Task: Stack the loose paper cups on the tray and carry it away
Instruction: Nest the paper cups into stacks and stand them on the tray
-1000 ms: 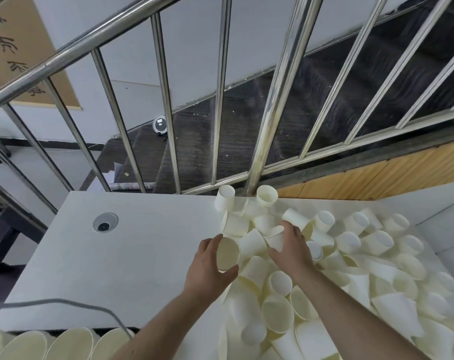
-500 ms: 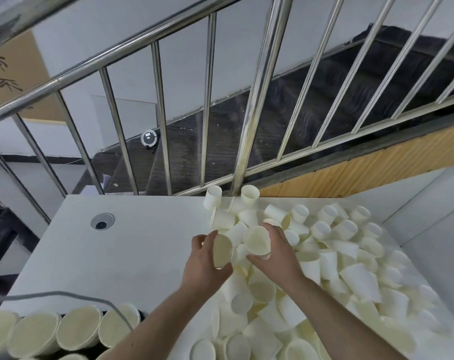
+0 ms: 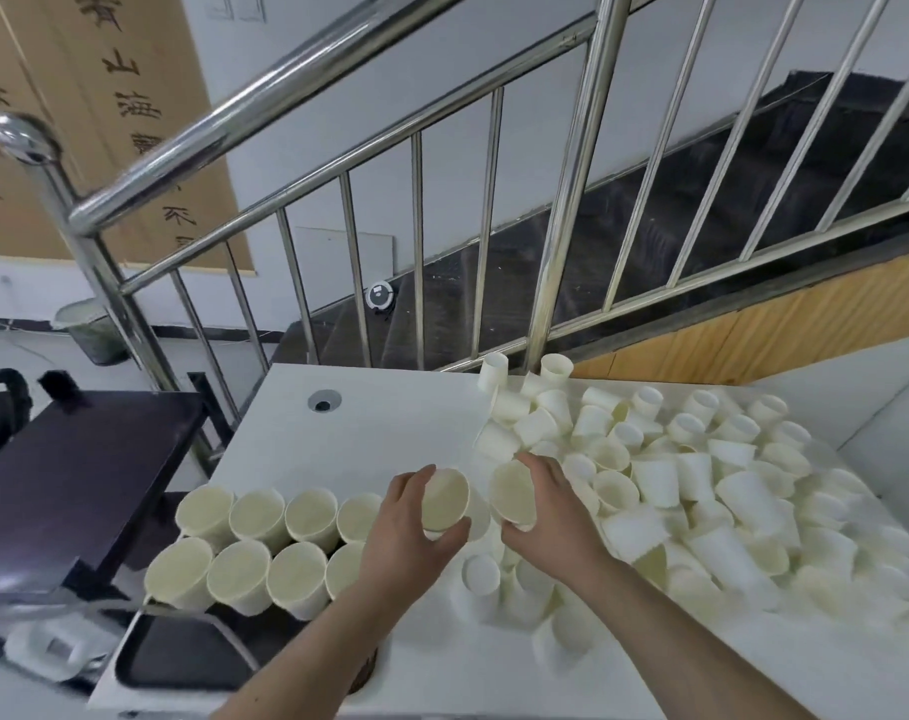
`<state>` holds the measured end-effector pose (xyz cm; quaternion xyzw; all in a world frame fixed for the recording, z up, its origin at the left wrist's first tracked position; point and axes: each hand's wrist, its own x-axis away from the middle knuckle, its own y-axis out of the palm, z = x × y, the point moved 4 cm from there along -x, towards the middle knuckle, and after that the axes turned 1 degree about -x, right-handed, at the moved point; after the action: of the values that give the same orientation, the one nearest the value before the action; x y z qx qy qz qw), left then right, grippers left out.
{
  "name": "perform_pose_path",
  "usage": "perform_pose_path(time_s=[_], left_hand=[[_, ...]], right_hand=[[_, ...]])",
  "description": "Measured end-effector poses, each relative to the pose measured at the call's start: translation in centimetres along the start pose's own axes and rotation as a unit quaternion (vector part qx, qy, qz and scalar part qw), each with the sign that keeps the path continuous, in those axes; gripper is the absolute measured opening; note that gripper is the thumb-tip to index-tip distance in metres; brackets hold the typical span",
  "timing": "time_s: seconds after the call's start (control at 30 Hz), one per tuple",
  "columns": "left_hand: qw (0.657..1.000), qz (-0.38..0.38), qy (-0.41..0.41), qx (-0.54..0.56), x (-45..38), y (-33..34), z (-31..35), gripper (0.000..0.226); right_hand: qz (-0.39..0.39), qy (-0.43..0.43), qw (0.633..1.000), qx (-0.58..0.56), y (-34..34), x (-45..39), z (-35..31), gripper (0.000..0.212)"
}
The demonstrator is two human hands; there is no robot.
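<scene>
Both hands drew back: left hand (image 3: 408,532) and right hand (image 3: 556,517) grip 1 cup each.

Large dark brush-written Chinese characters are running down in columns on the tan wall scroll (image 3: 104,122) hanging behind the railing; 山 and 海 are showing legibly in one column, while the others are blurred or cut off. Nothing else is carrying readable text.

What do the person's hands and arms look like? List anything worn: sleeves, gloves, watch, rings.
Both the left hand and the right hand are bare, with no gloves. No ring, watch or band shows on either. Both forearms are uncovered as far as the bottom edge of the picture, so no sleeve is visible. No markings show.
</scene>
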<state>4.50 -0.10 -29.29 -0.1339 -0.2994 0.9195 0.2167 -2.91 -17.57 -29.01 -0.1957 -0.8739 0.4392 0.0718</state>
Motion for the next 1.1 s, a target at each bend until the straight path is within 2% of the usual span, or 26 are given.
perform_pose_path(time_s=[0.43, 0.8, 1.1], left_hand=[[0.997, 0.046, -0.042, -0.035, 4.2, -10.4, -7.0, 0.076], [0.992, 0.024, -0.100, -0.078, 3.1, -20.0, -16.7, 0.077], [0.988, -0.018, -0.121, -0.094, 2.4, -22.5, -21.0, 0.078]], right_hand=[[-0.090, -0.066, 0.994, -0.011, 7.0, 1.8, -10.9, 0.079], [-0.149, -0.061, 0.987, -0.025, 17.0, -0.5, -20.4, 0.072], [-0.195, -0.054, 0.979, 0.028, 21.7, -1.4, -23.0, 0.074]])
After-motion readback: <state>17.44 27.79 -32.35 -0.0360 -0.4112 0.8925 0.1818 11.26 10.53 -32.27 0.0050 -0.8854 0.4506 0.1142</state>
